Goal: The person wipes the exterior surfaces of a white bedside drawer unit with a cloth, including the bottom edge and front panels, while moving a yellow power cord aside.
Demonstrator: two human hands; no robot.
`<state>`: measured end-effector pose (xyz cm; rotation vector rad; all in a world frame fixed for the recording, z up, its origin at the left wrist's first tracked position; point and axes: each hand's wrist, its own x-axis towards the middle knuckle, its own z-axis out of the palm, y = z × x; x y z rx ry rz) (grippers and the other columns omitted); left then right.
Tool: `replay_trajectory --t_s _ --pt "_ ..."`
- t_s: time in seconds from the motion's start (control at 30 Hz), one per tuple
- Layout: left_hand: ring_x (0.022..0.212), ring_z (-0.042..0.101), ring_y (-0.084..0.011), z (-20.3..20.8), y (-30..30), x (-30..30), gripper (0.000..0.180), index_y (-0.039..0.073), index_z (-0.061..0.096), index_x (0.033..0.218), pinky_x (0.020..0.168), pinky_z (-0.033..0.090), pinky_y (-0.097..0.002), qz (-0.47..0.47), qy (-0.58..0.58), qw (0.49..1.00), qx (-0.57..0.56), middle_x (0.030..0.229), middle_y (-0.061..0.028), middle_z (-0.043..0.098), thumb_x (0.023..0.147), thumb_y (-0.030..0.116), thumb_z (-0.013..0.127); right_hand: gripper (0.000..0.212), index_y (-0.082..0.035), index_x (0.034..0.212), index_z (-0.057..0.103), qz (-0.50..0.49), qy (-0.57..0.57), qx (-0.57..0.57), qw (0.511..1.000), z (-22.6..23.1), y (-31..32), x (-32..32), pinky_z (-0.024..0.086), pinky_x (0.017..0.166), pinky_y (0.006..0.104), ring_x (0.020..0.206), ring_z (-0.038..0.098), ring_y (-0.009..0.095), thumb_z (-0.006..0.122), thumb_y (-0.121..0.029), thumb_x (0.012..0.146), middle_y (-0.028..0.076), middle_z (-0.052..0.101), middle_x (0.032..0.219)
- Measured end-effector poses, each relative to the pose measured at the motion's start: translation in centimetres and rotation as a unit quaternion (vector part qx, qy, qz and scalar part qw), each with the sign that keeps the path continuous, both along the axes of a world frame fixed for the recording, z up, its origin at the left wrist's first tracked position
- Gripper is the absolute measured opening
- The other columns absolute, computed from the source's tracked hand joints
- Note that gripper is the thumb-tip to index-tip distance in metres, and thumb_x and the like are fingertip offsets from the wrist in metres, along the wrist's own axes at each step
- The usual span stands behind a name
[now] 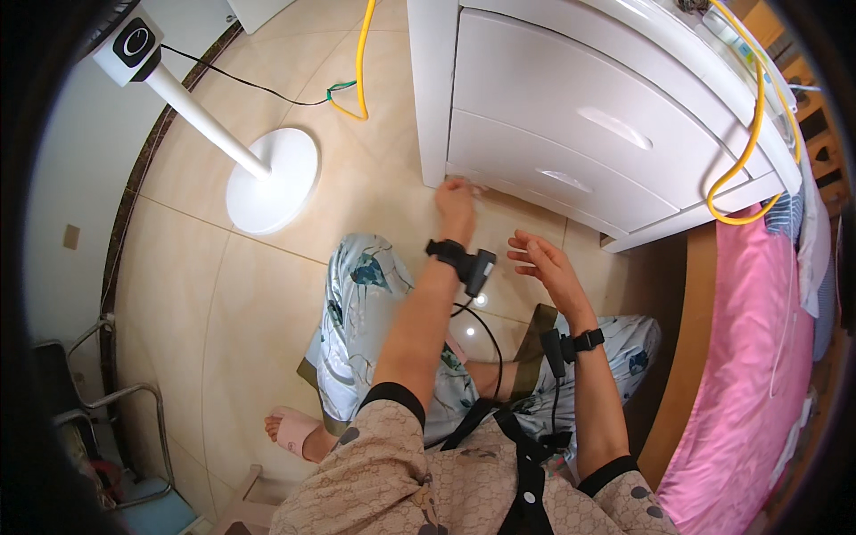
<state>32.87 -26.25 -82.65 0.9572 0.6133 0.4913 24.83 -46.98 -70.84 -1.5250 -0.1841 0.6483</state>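
My left hand (pixel 456 209) is stretched forward to the lower left corner of a white chest of drawers (pixel 553 116). Its fingers are curled closed at the bottom edge of the chest front. A small pale blur shows beside the fingertips, and what they hold, if anything, is too unclear to name. Nearer to me and further right, my right hand (pixel 551 267) hangs in the air above the floor, its fingers apart and nothing in them. A black strap with a small dark device (pixel 480 272) sits on my left wrist, and a similar one (pixel 560 349) on my right.
A white stand with a round base (pixel 285 178) rises at the left. Its black cord meets a yellow cable (pixel 358 89). Another yellow cable (pixel 758 134) hangs over the chest's right end. To the right is a bed with pink bedding (pixel 749 339); a metal-framed chair (pixel 134 446) stands lower left.
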Motion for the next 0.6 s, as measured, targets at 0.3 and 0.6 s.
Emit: replay_trajectory --t_s 0.3,0.6 --pt "0.07 0.057 -0.0161 2.1 -2.8 -1.2 0.014 -0.005 0.054 0.091 0.06 0.046 -0.0266 -0.048 0.036 0.997 0.054 0.078 -0.0096 0.06 0.079 0.0 0.06 0.046 -0.002 0.127 0.046 -0.006 -0.005 -0.019 1.0 0.0 -5.3 -1.2 0.045 0.084 0.0282 0.104 0.057 0.019 0.046 -0.034 0.094 0.011 0.056 0.118" --pt "0.067 0.052 -0.0133 1.9 3.8 -1.5 0.033 -0.009 0.053 0.113 0.06 0.042 -0.0254 0.024 0.101 0.985 0.14 0.082 -0.0069 0.059 0.081 0.001 0.05 0.047 -0.003 0.127 0.046 -0.094 0.013 -0.022 0.995 -0.9 -11.7 -2.4 0.045 0.083 0.0268 0.1 0.058 0.018 0.048 -0.035 0.093 0.01 0.057 0.115"
